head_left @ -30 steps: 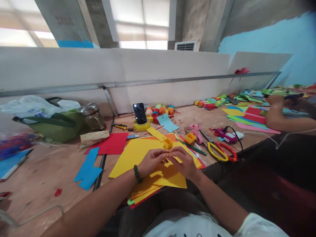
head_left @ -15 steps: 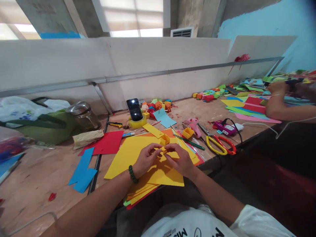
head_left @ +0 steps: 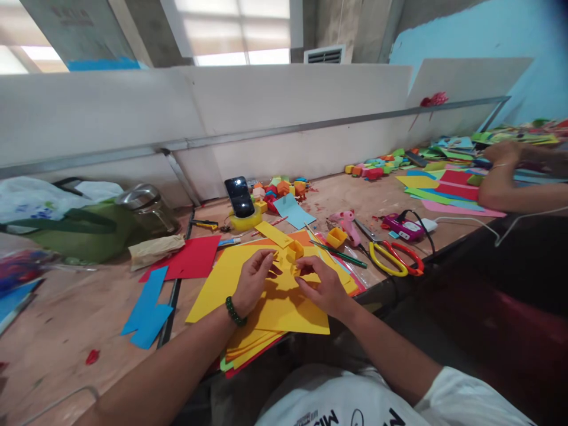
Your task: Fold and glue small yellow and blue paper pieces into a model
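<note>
One brown worktop point(head_left: 332, 204) runs below the white boards. On the white shirt point(head_left: 328, 402), beneath the arms, "MIS" can be read before the lettering is cut off; the reddish writing on the column point(head_left: 73, 15) is too blurred to read. One green bag point(head_left: 89, 234) sits at the far left, beside one lidded jar point(head_left: 148, 207). In front of the person lies a stack of yellow sheets point(head_left: 266, 305), with one red sheet point(head_left: 193, 258) and two blue paper pieces point(head_left: 151, 316) to its left. At the right edge, another person's forearm point(head_left: 510, 186) rests by more coloured paper. Above the stack, the left hand point(head_left: 252, 281) pinches a tiny yellow scrap point(head_left: 276, 255) between thumb and forefinger; the right hand point(head_left: 323, 285), well apart from it, pinches a small folded yellow piece point(head_left: 295, 271). To the right lie one pair of scissors point(head_left: 389, 258), one purple power strip point(head_left: 403, 228) and one pink glue gun point(head_left: 347, 226). One phone point(head_left: 239, 196) stands propped at one tape roll point(head_left: 245, 221). Two open yellow paper forms remain: one yellow ring point(head_left: 294, 250) just beyond the right fingertips, one yellow box point(head_left: 336, 237) near the green pen point(head_left: 339, 254).
</note>
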`<state>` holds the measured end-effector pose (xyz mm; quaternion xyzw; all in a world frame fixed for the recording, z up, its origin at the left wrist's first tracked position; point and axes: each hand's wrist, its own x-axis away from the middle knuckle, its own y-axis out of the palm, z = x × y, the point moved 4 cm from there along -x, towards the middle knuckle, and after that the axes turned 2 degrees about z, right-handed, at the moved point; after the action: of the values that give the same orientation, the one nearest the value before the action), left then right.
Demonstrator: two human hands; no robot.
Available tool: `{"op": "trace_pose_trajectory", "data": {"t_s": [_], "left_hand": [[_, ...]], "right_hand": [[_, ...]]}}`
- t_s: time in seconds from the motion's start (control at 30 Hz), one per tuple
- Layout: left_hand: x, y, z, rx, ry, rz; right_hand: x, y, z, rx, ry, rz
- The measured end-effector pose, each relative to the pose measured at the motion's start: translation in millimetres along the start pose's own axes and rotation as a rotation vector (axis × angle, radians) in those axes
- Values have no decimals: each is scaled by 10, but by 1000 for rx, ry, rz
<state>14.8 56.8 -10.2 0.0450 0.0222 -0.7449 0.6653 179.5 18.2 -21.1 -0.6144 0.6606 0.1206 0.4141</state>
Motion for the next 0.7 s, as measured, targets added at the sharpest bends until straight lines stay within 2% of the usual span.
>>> {"op": "trace_pose_trajectory", "data": {"t_s": [0.13,0.3,0.43,0.53,0.7], "left_hand": [[19,31,-57,89,-73,-116],[74,113,-90,38,-154,-223],[103,201,-39,-78,-96,-300],[83,194,-2,-160,-37,-248],[57,122,13,-187,19,-130]], "right_hand": [[-2,-9,-12,16,-48,30],[-6,-20,-75,54,-167,53],[1,15,-112,27,-228,18],[11,21,-139,14,-268,-3],[22,-4,-149,30,-215,-55]]}}
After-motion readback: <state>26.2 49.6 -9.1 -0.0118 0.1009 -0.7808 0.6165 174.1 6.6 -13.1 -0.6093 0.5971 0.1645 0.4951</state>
